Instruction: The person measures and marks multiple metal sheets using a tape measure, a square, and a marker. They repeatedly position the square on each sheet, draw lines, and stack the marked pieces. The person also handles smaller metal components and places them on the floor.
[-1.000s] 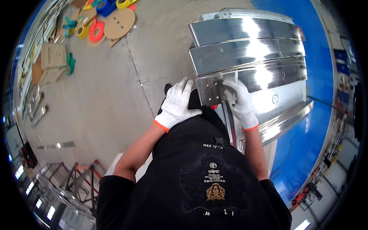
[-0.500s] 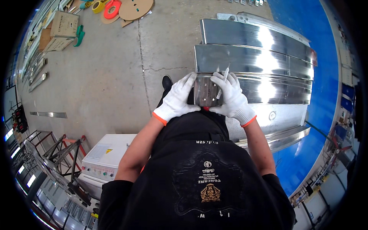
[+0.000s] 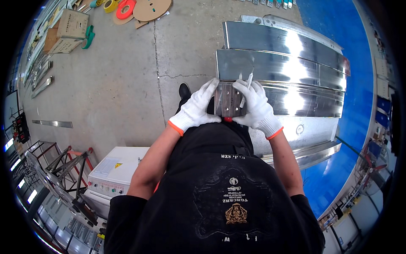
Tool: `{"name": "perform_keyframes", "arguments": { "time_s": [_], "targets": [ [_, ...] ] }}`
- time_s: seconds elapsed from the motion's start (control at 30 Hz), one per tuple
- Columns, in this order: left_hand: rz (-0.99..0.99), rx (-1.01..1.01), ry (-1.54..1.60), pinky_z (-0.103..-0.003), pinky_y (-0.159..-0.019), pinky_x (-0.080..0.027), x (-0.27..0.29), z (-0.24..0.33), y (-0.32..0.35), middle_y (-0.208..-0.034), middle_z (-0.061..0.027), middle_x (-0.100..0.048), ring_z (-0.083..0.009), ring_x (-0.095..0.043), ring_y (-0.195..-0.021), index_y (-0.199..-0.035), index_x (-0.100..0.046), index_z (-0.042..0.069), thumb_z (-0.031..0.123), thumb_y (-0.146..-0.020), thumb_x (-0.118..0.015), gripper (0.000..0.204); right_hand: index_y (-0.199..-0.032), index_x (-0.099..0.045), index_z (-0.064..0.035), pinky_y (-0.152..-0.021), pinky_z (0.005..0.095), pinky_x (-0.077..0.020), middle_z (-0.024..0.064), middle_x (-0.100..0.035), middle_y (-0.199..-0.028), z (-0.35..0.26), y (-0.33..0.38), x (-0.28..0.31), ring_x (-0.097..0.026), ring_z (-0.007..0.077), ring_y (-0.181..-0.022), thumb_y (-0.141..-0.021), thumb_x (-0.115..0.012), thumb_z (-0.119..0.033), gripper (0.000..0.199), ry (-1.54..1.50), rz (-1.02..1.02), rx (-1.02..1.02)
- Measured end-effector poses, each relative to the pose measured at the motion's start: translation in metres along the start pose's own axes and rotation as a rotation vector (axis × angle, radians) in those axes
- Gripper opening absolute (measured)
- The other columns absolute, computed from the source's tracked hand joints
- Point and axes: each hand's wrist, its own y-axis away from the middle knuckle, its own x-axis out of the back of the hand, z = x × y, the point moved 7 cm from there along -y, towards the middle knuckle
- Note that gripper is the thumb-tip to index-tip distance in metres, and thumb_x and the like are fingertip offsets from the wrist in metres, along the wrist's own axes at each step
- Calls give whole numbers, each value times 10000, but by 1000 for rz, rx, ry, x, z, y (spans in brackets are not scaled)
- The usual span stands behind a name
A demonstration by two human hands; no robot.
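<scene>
Both my hands wear white knitted gloves with orange cuffs. Between them is a small grey metal plate (image 3: 231, 101) with several bright holes or fasteners, at the near left end of a stack of long shiny metal panels. My left hand (image 3: 198, 106) closes on the plate's left side, thumb along the near edge and fingers toward the far corner. On the opposite side my right hand (image 3: 258, 108) grips the plate's right edge. A slim white pen-like tool (image 3: 249, 84) with a thin point is tucked between the right fingers, point away from me. Under the plate's near edge shows something red (image 3: 228, 119).
Long metal panels (image 3: 270, 67) spread to the right, over a pale metal surface (image 3: 292, 129). At lower left stands a white machine cabinet (image 3: 120, 163) beside a metal frame (image 3: 72, 169). A cardboard box (image 3: 72, 29) and tape rolls (image 3: 125, 8) lie at far left.
Both hands keep their hold on the plate, with hardly any movement. The view has shifted slightly, and more of the red thing under the plate's near edge shows.
</scene>
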Motion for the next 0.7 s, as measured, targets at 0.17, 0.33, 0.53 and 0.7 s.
{"name": "perform_keyframes", "arguments": {
  "time_s": [0.17, 0.33, 0.53, 0.7],
  "targets": [
    [-48, 29, -50, -483, -1146, -462, 6, 8, -7, -1556, -309, -378, -497, -485, -1375, -1628, -205, 42, 263, -611, -960, 1286, -1477, -455, -146, -1218, 546, -317, 154, -510, -1496, -3, -1, -1, -417, 438, -1413, -606, -940, -285, 1006, -2, -27, -31],
    [-32, 33, -71, -493, -1096, -499, 1, 10, -6, -1531, -308, -381, -504, -523, -1320, -1621, -216, 48, 242, -624, -941, 1248, -1472, -460, -150, -1210, 544, -329, 154, -508, -1492, -1, -1, -3, -427, 437, -1397, -608, -935, -294, 996, 24, -25, -19],
    [-38, 73, -61, -493, -1102, -486, -1, 12, 0, -1531, -293, -380, -485, -504, -1341, -1630, -218, 46, 251, -620, -948, 1263, -1471, -457, -149, -1207, 545, -332, 152, -508, -1483, -4, 2, -4, -419, 444, -1400, -607, -932, -282, 994, 15, -31, 6],
    [-11, 43, -38, -481, -1109, -481, -1, 9, 2, -1540, -282, -389, -470, -508, -1351, -1633, -216, 45, 294, -609, -966, 1294, -1480, -443, -142, -1213, 536, -329, 151, -506, -1478, -5, 5, -5, -413, 449, -1406, -605, -934, -282, 1013, 17, -4, 29]
  ]
}}
